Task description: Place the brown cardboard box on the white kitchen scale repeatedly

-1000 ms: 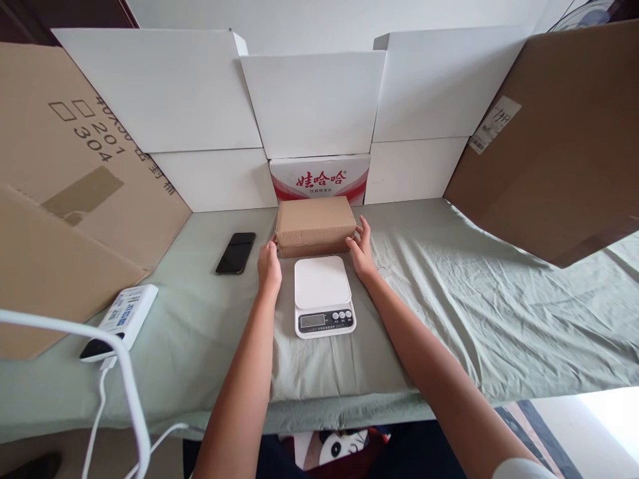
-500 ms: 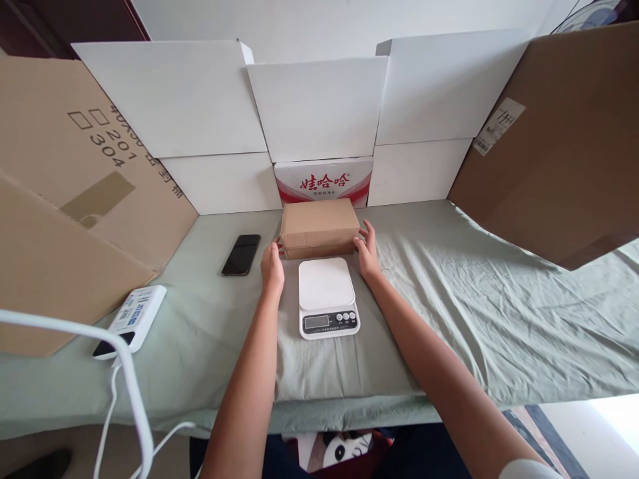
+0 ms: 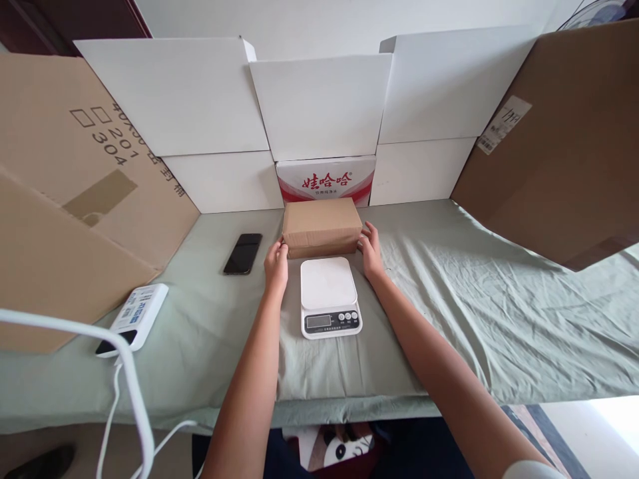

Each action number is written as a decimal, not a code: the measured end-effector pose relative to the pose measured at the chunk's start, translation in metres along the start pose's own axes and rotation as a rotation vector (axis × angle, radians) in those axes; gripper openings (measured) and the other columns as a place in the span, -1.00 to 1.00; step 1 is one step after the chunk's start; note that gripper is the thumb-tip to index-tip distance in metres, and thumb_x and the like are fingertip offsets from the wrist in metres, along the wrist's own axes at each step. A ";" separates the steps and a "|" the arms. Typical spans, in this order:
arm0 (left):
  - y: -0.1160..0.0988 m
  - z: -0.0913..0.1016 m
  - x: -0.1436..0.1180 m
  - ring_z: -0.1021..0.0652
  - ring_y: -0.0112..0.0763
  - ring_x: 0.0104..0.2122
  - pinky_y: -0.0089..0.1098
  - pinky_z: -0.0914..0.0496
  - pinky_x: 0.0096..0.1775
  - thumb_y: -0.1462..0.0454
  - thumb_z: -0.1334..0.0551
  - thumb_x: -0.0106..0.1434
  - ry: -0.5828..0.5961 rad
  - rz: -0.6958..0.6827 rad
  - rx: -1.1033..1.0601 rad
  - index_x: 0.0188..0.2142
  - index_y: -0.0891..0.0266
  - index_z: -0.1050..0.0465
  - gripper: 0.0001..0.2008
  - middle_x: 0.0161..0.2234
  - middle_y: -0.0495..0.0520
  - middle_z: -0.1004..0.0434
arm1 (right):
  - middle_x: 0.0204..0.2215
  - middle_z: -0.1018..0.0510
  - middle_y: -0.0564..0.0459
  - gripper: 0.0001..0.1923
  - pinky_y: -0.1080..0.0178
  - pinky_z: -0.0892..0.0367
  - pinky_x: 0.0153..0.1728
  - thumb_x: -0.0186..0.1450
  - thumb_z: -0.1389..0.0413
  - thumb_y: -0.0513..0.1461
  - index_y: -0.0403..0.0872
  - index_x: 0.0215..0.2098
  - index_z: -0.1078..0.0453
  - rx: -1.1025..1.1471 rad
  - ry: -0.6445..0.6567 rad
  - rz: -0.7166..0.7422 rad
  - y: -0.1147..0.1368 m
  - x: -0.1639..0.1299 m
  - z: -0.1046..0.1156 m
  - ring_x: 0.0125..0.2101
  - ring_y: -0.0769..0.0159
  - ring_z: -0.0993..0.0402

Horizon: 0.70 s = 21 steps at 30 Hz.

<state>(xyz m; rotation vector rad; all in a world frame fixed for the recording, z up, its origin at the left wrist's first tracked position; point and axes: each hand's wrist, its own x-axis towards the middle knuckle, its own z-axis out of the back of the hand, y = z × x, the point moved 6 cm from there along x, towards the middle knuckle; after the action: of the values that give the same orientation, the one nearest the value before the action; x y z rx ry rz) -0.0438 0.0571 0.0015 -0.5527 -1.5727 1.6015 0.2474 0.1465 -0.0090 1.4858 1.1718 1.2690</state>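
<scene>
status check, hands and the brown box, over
Left hand and right hand on the ends of the brown box. Box on the cloth behind the white scale. Scale platform bare.

Green-sheeted table (image 3: 499,319), white cardboard panels (image 3: 319,106), daylit floor (image 3: 599,432)

Home packing spot, cloth-covered table (image 3: 449,319), stacked cartons (image 3: 174,93)

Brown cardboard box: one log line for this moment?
left hand: on brown cardboard box | right hand: on box | white kitchen scale: bare
</scene>
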 end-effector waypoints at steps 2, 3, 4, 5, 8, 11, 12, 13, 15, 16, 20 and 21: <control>-0.001 0.000 -0.001 -0.60 -0.14 0.03 -0.20 -0.47 0.09 0.17 -0.22 0.37 0.010 0.013 0.012 0.10 0.19 -0.60 -0.63 0.11 0.21 -0.61 | 0.30 -0.38 -0.13 -0.35 -0.10 -0.36 0.27 0.32 -0.09 0.00 0.11 0.35 -0.18 0.012 -0.005 -0.007 0.000 0.000 0.000 0.29 0.02 -0.37; -0.003 0.000 -0.001 -0.60 -0.15 0.01 -0.21 -0.47 0.08 0.17 -0.23 0.36 0.016 0.011 0.021 0.11 0.20 -0.59 -0.62 0.09 0.20 -0.62 | 0.30 -0.39 -0.12 -0.36 -0.10 -0.36 0.26 0.32 -0.09 -0.01 0.12 0.34 -0.19 0.015 -0.005 -0.009 0.000 0.000 0.000 0.28 0.02 -0.38; -0.004 0.000 -0.002 -0.61 -0.16 -0.02 -0.21 -0.48 0.08 0.17 -0.24 0.35 0.021 0.004 0.034 0.11 0.20 -0.59 -0.62 0.06 0.20 -0.62 | 0.29 -0.40 -0.11 -0.37 -0.10 -0.37 0.26 0.32 -0.09 -0.01 0.12 0.33 -0.20 0.017 -0.008 -0.012 0.001 0.000 -0.001 0.28 0.03 -0.38; -0.006 0.000 -0.003 -0.61 -0.17 -0.04 -0.21 -0.48 0.07 0.16 -0.25 0.34 0.026 -0.006 0.048 0.10 0.20 -0.59 -0.61 0.04 0.20 -0.63 | 0.28 -0.42 -0.10 -0.38 -0.09 -0.37 0.26 0.31 -0.09 -0.01 0.13 0.32 -0.21 0.017 -0.009 -0.014 0.002 0.000 -0.001 0.27 0.03 -0.38; -0.010 0.001 -0.005 -0.61 -0.20 -0.08 -0.23 -0.48 0.06 0.18 -0.29 0.31 0.032 -0.044 0.086 0.09 0.20 -0.59 -0.62 0.00 0.18 -0.63 | 0.25 -0.45 -0.10 -0.39 -0.09 -0.37 0.26 0.30 -0.09 -0.02 0.11 0.31 -0.22 0.016 -0.014 -0.023 0.004 -0.001 -0.001 0.26 0.04 -0.40; -0.013 0.000 -0.005 -0.61 -0.23 -0.11 -0.25 -0.49 0.04 0.20 -0.31 0.28 0.034 -0.079 0.107 0.06 0.19 -0.58 -0.64 -0.01 0.17 -0.62 | 0.24 -0.45 -0.12 -0.40 -0.08 -0.37 0.25 0.31 -0.09 0.00 0.08 0.29 -0.24 0.010 -0.010 -0.019 0.006 -0.002 -0.002 0.25 0.02 -0.40; -0.013 0.000 -0.004 -0.61 -0.24 -0.13 -0.25 -0.49 0.03 0.20 -0.31 0.27 0.034 -0.086 0.114 0.05 0.19 -0.58 -0.64 -0.01 0.17 -0.61 | 0.24 -0.46 -0.13 -0.40 -0.08 -0.37 0.25 0.31 -0.09 0.01 0.07 0.28 -0.25 0.006 -0.007 -0.016 0.006 -0.002 -0.002 0.25 0.02 -0.40; -0.013 0.000 -0.004 -0.61 -0.25 -0.14 -0.25 -0.49 0.01 0.20 -0.31 0.27 0.034 -0.090 0.119 0.04 0.19 -0.58 -0.65 -0.02 0.17 -0.61 | 0.24 -0.46 -0.13 -0.40 -0.07 -0.37 0.25 0.31 -0.09 0.01 0.07 0.28 -0.25 0.002 -0.003 -0.013 0.007 -0.002 -0.002 0.25 0.02 -0.41; -0.013 -0.001 -0.003 -0.60 -0.26 -0.15 -0.26 -0.50 0.00 0.20 -0.31 0.26 0.034 -0.089 0.124 0.04 0.19 -0.57 -0.65 -0.02 0.16 -0.61 | 0.22 -0.48 -0.12 -0.41 -0.05 -0.38 0.24 0.31 -0.09 0.02 0.07 0.26 -0.27 -0.005 0.002 -0.007 0.007 -0.002 -0.002 0.24 0.03 -0.41; -0.012 -0.001 -0.003 -0.60 -0.26 -0.15 -0.27 -0.50 -0.01 0.20 -0.31 0.26 0.034 -0.086 0.124 0.04 0.19 -0.57 -0.65 -0.02 0.16 -0.61 | 0.21 -0.49 -0.11 -0.42 -0.04 -0.38 0.24 0.31 -0.09 0.02 0.06 0.26 -0.27 -0.007 0.005 -0.005 0.007 -0.002 -0.003 0.24 0.04 -0.42; -0.011 -0.001 -0.003 -0.60 -0.25 -0.14 -0.28 -0.50 -0.04 0.20 -0.32 0.26 0.030 -0.070 0.124 0.05 0.19 -0.56 -0.64 0.00 0.17 -0.61 | 0.20 -0.50 -0.11 -0.43 -0.05 -0.38 0.24 0.31 -0.07 0.02 0.06 0.25 -0.28 -0.022 0.007 0.000 0.005 -0.001 -0.002 0.23 0.04 -0.42; -0.011 -0.001 -0.003 -0.60 -0.25 -0.14 -0.28 -0.50 -0.04 0.20 -0.32 0.26 0.032 -0.070 0.124 0.04 0.19 -0.57 -0.64 0.00 0.17 -0.61 | 0.21 -0.50 -0.11 -0.43 -0.05 -0.38 0.24 0.31 -0.07 0.02 0.06 0.25 -0.28 -0.028 0.008 0.003 0.005 -0.001 -0.002 0.24 0.03 -0.42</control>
<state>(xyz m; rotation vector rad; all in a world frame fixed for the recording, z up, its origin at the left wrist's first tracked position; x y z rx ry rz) -0.0385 0.0540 0.0117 -0.4497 -1.4431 1.6167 0.2462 0.1443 -0.0042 1.4639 1.1535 1.2896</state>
